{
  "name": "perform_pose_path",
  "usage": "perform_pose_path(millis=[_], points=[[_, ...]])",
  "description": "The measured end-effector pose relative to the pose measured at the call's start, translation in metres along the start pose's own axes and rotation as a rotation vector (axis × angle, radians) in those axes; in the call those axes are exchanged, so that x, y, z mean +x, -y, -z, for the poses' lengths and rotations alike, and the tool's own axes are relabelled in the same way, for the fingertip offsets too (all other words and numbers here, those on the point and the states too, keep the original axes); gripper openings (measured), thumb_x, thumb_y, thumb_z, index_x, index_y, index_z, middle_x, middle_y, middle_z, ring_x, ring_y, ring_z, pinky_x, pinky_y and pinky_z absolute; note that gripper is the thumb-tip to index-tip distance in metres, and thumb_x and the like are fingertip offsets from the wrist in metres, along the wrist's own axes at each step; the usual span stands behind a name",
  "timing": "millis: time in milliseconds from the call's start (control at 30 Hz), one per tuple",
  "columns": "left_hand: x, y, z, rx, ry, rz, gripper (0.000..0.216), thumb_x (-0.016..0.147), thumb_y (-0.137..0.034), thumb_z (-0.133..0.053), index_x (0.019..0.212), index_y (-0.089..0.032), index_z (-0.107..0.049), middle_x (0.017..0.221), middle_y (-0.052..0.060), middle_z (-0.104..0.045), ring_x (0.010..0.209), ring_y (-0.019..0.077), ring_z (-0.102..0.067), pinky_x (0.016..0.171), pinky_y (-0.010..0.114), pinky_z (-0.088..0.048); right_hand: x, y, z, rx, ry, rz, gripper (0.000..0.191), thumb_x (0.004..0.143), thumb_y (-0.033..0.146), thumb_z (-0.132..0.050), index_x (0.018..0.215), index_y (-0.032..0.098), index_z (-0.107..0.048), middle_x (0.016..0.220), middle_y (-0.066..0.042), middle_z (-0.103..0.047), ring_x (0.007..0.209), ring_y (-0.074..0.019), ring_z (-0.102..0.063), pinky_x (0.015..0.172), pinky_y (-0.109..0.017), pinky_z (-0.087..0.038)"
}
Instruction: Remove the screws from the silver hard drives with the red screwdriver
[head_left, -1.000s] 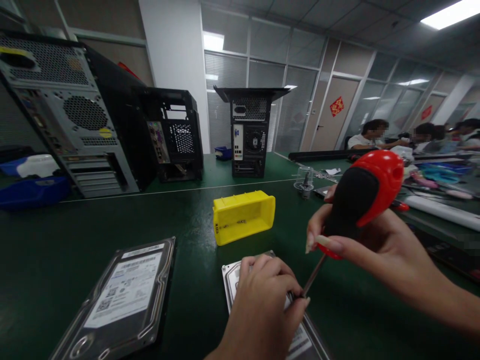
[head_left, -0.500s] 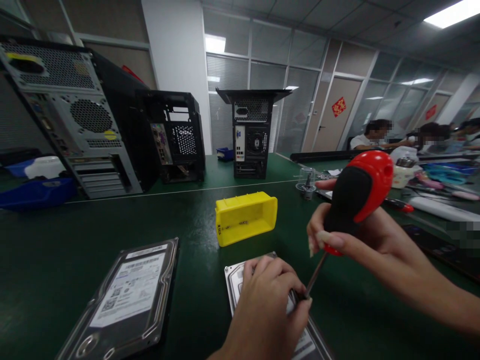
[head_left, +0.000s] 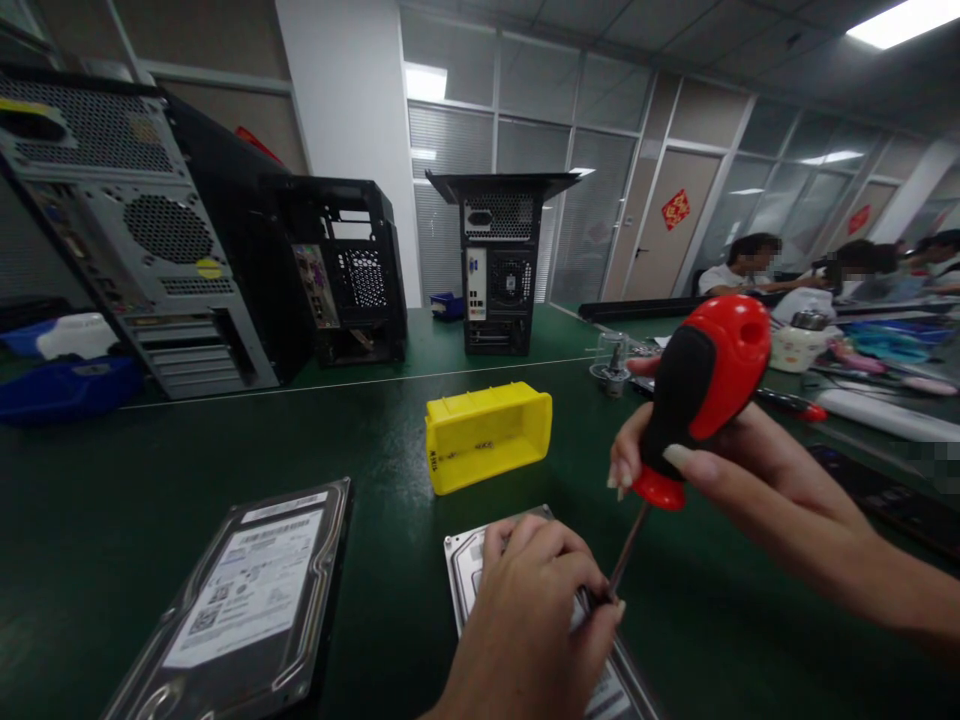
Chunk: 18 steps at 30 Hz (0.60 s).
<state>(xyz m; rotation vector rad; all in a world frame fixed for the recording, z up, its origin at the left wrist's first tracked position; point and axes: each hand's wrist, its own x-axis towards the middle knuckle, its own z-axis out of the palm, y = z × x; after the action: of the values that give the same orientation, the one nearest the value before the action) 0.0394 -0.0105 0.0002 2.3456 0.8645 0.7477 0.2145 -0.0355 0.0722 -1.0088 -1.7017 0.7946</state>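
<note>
My right hand (head_left: 772, 490) is closed around the red and black handle of a screwdriver (head_left: 705, 370). Its thin shaft slants down to the near edge of a hard drive (head_left: 460, 572) lying on the green table. Over that drive my left hand (head_left: 525, 610) is bent, gripping it, with thumb and forefinger close about the screwdriver's tip. Those fingers hide the tip and whatever it touches, along with much of the drive's face. To the left lies a second hard drive (head_left: 251, 590), label up, untouched by either hand.
A yellow bin (head_left: 491, 440) lies on its side beyond the hands. Computer cases (head_left: 499, 270) stand along the back and left, with a blue bin (head_left: 67, 388) at far left. Right of centre are a clear cup (head_left: 611, 365) and another screwdriver (head_left: 795, 403). People sit far right.
The screwdriver's handle has turned slightly and shifted a little left, and my right fingers have loosened and moved on it. My left hand stays on the hard drive. The view has shifted slightly.
</note>
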Motion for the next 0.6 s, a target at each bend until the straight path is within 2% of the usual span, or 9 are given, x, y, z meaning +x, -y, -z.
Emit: perform_pose_path(millis=[133, 367, 533, 600], points=[[0.0009, -0.0008, -0.0001, -0.007, 0.002, 0.019, 0.008, 0.073, -0.013, -0.072, 0.074, -0.020, -0.066, 0.087, 0.000, -0.065, 0.088, 0.0222, -0.057, 0.085, 0.043, -0.033, 0.0027, 0.0007, -0.0001, 0.004, 0.003, 0.068, 0.028, 0.087, 0.027, -0.052, 0.114, 0.034, -0.048, 0.087, 0.003, -0.062, 0.079, -0.0094, -0.063, 0.073, -0.019, -0.054], [0.0008, -0.0032, 0.0004, -0.001, 0.007, 0.023, 0.008, 0.072, -0.017, -0.075, 0.075, -0.021, -0.069, 0.088, -0.001, -0.066, 0.089, 0.0226, -0.057, 0.084, 0.043, -0.034, 0.0042, -0.0005, -0.0009, 0.037, 0.029, 0.057, 0.028, 0.083, 0.026, -0.058, 0.109, 0.033, -0.048, 0.082, 0.004, -0.063, 0.076, -0.0093, -0.061, 0.069, -0.017, -0.053], [0.0013, -0.0020, 0.0002, -0.001, 0.007, 0.023, 0.009, 0.071, -0.018, -0.076, 0.077, -0.021, -0.070, 0.089, 0.000, -0.066, 0.091, 0.0234, -0.057, 0.084, 0.043, -0.033, 0.0032, -0.0011, -0.0008, 0.107, 0.126, -0.004, 0.007, 0.084, 0.029, -0.056, 0.090, 0.027, -0.059, 0.086, 0.003, -0.065, 0.080, -0.0117, -0.063, 0.073, -0.023, -0.054], [0.0016, -0.0016, -0.0002, 0.004, 0.004, 0.019, 0.009, 0.071, -0.018, -0.076, 0.077, -0.021, -0.070, 0.089, 0.000, -0.066, 0.091, 0.0237, -0.057, 0.084, 0.044, -0.033, 0.0022, -0.0012, -0.0012, 0.136, 0.174, -0.030, 0.009, 0.086, 0.029, -0.052, 0.087, 0.025, -0.061, 0.084, 0.002, -0.063, 0.077, -0.0117, -0.063, 0.071, -0.024, -0.054]])
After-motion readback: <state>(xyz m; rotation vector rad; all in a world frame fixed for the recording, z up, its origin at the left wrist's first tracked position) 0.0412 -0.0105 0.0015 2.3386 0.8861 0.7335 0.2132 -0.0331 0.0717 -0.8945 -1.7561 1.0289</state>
